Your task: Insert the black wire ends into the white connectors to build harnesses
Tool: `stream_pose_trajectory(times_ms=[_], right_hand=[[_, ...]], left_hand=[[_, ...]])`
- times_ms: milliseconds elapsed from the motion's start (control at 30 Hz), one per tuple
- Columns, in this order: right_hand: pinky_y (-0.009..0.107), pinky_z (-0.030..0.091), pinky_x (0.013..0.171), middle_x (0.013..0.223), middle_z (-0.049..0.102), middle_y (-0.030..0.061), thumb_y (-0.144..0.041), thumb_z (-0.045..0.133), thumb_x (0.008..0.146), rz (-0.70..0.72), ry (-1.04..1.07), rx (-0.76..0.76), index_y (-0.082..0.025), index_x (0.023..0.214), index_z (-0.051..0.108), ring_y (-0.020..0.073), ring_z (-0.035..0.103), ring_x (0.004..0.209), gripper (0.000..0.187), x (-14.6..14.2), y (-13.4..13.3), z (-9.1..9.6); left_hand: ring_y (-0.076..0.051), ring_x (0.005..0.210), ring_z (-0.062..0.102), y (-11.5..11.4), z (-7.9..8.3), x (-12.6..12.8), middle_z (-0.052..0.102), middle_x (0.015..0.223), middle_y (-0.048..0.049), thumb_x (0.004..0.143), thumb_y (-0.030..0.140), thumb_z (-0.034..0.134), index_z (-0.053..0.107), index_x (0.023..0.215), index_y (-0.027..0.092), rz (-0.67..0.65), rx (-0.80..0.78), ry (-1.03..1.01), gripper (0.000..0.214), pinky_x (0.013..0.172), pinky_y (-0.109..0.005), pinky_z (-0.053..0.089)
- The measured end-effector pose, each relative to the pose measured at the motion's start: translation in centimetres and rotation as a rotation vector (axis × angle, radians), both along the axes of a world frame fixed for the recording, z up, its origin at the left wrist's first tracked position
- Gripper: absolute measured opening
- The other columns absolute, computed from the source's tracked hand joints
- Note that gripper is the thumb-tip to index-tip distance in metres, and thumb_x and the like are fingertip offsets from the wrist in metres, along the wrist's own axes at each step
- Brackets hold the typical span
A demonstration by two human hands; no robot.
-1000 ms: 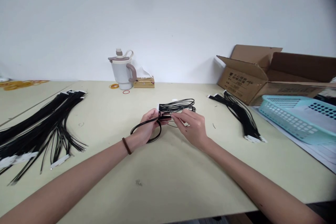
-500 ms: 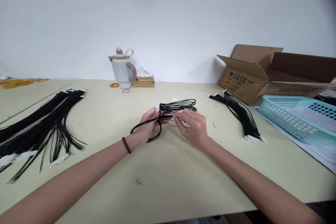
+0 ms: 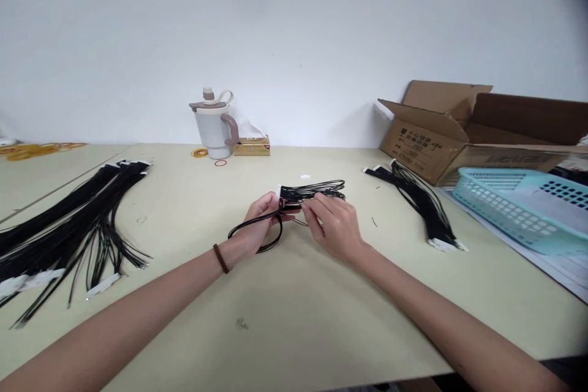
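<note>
A coiled bundle of thin black cables with white connectors sits at the middle of the table, held between both hands. My left hand is closed round the bundle's left part, where a black loop hangs down to the table. My right hand pinches the bundle at its middle, fingers pressed together, close against the left fingertips. A brown band is on my left wrist.
A large fan of black cables lies at the left, a smaller bunch at the right. An open cardboard box and a light blue basket stand far right. A white jug, a small box and rubber bands sit by the wall.
Both hands stay on the bundle. My right hand's fingers have shifted slightly left and closer to the left hand; the coil's far loops sit a little lower.
</note>
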State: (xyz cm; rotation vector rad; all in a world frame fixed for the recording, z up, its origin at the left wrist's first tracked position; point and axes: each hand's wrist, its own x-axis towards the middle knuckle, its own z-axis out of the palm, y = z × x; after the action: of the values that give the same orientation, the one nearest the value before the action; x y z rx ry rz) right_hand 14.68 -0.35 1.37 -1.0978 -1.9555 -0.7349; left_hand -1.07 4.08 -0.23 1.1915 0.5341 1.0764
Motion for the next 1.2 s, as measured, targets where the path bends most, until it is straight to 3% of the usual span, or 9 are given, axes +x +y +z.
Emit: stream_pose_trajectory(times_ms=[200, 633, 1200], right_hand=[[0.024, 0.028, 0.053, 0.057, 0.048, -0.002, -0.016, 0.042, 0.086, 0.001, -0.012, -0.014, -0.017, 0.068, 0.053, 0.0094, 0.039, 0.051, 0.021, -0.09, -0.11, 0.17], [0.023, 0.029, 0.053, 0.054, 0.049, -0.0035, -0.016, 0.04, 0.087, 0.044, 0.086, -0.082, -0.018, 0.065, 0.05, 0.0085, 0.039, 0.049, 0.024, -0.04, -0.25, 0.31], [0.024, 0.029, 0.054, 0.055, 0.048, -0.003, -0.02, 0.044, 0.087, 0.058, 0.01, -0.059, -0.018, 0.064, 0.052, 0.0086, 0.039, 0.051, 0.024, -0.15, -0.17, 0.24]], left_hand=[[-0.019, 0.088, 0.061, 0.06, -0.1, 0.02, 0.064, 0.093, -0.0063, 0.079, 0.04, 0.055, 0.058, 0.078, 0.016, -0.02, 0.006, 0.024, 0.025, 0.076, -0.031, 0.049], [-0.021, 0.094, 0.06, 0.15, -0.38, -0.02, 0.065, 0.096, -0.008, 0.078, 0.042, 0.056, 0.061, 0.084, 0.016, -0.053, 0.05, 0.02, 0.027, 0.08, -0.032, 0.047], [-0.016, 0.082, 0.057, -0.3, -0.15, 0.06, 0.06, 0.09, -0.0062, 0.083, 0.041, 0.048, 0.059, 0.085, 0.016, -0.085, 0.142, 0.124, 0.028, 0.074, -0.028, 0.048]])
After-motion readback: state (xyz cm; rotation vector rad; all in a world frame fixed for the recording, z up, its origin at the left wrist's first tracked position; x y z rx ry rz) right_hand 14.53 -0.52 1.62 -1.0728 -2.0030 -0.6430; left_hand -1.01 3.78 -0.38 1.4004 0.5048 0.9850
